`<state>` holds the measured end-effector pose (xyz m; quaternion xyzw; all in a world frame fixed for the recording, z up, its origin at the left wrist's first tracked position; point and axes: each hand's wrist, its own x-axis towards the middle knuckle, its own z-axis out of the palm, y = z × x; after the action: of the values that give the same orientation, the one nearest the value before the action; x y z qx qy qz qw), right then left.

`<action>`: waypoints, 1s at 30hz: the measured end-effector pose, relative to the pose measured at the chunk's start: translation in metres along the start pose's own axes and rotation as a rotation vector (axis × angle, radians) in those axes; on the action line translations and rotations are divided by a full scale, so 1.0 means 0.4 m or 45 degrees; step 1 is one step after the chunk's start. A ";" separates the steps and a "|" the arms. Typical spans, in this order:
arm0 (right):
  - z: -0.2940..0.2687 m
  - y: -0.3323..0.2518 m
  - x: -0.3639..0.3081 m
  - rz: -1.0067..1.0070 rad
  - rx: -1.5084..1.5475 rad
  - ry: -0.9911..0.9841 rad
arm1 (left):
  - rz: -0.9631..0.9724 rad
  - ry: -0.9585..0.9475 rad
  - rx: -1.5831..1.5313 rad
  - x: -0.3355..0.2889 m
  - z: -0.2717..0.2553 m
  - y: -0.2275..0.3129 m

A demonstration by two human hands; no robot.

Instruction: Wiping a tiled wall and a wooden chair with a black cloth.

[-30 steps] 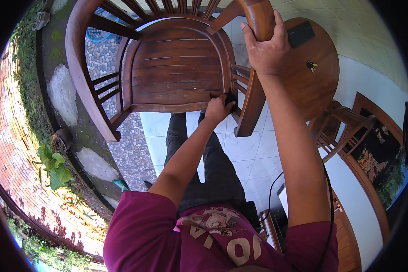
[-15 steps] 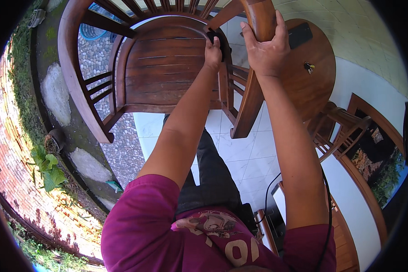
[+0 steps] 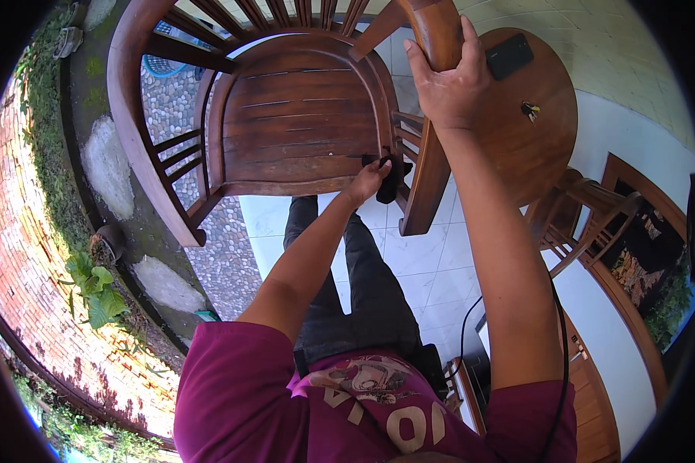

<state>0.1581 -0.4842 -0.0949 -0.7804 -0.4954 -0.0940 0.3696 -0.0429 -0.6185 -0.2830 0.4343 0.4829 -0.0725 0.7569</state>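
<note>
A brown wooden armchair (image 3: 301,116) with a slatted seat and spindled back stands in front of me. My left hand (image 3: 369,184) is closed on a black cloth (image 3: 391,182), which lies against the front right corner of the seat and hangs over its edge. Higher up, my right hand (image 3: 454,91) grips the chair's right armrest (image 3: 438,38), with the thumb on one side and the fingers on the other. The palm partly hides the armrest.
Right of the chair is a round wooden table (image 3: 533,147) with a dark phone (image 3: 510,56) and a bunch of keys (image 3: 530,112) on it. Another wooden chair (image 3: 575,208) stands beyond. A blue basket (image 3: 166,65) sits behind the armchair; a potted plant (image 3: 96,285) is at left.
My left hand has slid the black cloth along the seat's right side toward me, down to the front corner. My right hand stays on the armrest.
</note>
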 end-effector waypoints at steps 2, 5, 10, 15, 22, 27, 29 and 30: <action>0.008 0.006 0.000 0.055 0.022 -0.016 | 0.001 0.009 0.163 -0.006 -0.008 0.017; 0.012 0.007 0.021 0.032 0.029 0.051 | 0.261 0.586 0.397 -0.036 -0.016 0.081; -0.081 -0.065 0.007 -0.497 0.217 0.093 | 0.766 0.502 -0.589 -0.212 -0.073 0.281; -0.188 -0.231 -0.255 0.071 0.655 -0.523 | 0.665 -0.131 -0.465 -0.401 -0.190 0.418; -0.208 -0.256 -0.238 1.082 0.805 -0.321 | 0.883 0.784 0.728 -0.578 -0.443 0.383; -0.157 -0.206 0.049 -0.015 0.305 0.155 | 0.705 1.815 1.279 -0.631 -0.713 0.246; -0.072 -0.154 0.131 -0.247 -0.089 -0.058 | 0.611 1.800 1.456 -0.626 -0.772 0.180; -0.030 -0.136 0.139 -0.241 -0.219 -0.162 | 0.644 1.781 1.571 -0.620 -0.794 0.152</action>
<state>0.1421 -0.4405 -0.0315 -0.7633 -0.5795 -0.1209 0.2587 -0.3526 -0.4268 -0.1002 0.7916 0.5937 0.1267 -0.0696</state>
